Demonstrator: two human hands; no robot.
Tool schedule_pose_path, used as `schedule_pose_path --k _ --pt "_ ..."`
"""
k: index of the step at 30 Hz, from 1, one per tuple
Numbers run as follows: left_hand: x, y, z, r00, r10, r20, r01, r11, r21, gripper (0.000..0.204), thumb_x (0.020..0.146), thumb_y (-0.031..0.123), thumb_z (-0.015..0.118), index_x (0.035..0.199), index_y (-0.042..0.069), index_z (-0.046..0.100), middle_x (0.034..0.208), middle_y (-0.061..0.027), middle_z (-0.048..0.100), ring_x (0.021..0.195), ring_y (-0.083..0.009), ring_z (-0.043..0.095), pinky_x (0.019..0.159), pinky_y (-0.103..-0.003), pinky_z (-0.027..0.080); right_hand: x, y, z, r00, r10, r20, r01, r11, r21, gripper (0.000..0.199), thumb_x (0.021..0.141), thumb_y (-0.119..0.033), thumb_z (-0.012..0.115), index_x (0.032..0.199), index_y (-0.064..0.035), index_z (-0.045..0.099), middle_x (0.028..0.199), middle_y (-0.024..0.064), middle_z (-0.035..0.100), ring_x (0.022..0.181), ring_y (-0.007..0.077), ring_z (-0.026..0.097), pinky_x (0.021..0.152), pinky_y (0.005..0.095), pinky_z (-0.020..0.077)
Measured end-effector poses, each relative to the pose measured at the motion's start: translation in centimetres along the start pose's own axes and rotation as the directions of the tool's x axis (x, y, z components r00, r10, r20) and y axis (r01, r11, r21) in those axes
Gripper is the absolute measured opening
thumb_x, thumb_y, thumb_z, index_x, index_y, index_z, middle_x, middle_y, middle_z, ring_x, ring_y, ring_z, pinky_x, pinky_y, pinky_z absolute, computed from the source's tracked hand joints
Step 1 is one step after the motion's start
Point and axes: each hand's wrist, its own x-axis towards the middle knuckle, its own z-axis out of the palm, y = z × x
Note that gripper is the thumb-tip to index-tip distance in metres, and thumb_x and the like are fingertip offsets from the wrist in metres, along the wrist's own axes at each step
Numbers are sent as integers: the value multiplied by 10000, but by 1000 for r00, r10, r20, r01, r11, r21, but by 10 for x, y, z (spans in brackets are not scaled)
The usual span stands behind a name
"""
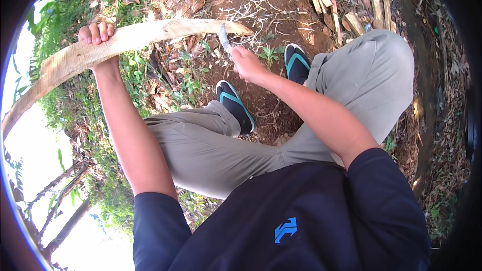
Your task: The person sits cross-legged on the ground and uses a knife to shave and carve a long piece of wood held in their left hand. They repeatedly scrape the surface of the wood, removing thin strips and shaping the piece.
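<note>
Over your knees: plank point(125, 42), gripped mid-length by your left hand point(99, 34) to steady it. Your right hand point(247, 63) grips a knife point(224, 37), blade against the plank's edge.

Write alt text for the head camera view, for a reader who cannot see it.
Seen from above, a seated person's left hand grips a long curved strip of pale wood, while the right hand holds a knife against its underside. Below are grey trousers, black-and-teal sandals, bare soil and dry leaves.
</note>
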Motion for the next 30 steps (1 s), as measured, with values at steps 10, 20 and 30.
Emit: schedule_pose_path --k 10,20,30 --pt "-4 6 -13 996 21 -85 -23 1000 -19 294 841 253 487 571 154 421 504 7 424 493 -154 400 588 -303 391 14 6 0 984 -172 36 175 950 -258 439 1019 -340 288 953 -2 561 855 196 610 827 363 588 789 473 436" --pt "-14 7 -4 994 58 -96 -63 997 -40 305 857 244 493 573 145 443 507 -2 445 497 -165 421 577 -311 388 19 -30 -10 995 46 85 -19 955 -297 485 1017 -362 258 966 3 572 698 162 585 583 292 617 567 445 510" --pt "-13 12 -8 1000 28 -13 -28 999 -26 304 878 255 509 593 151 488 540 -1 486 537 -165 446 620 -316 402 15 -40 -13 807 185 560 -455 799 392 376 1013 -477 369 846 -143 417 592 -49 353 402 54 307 329 240 253"
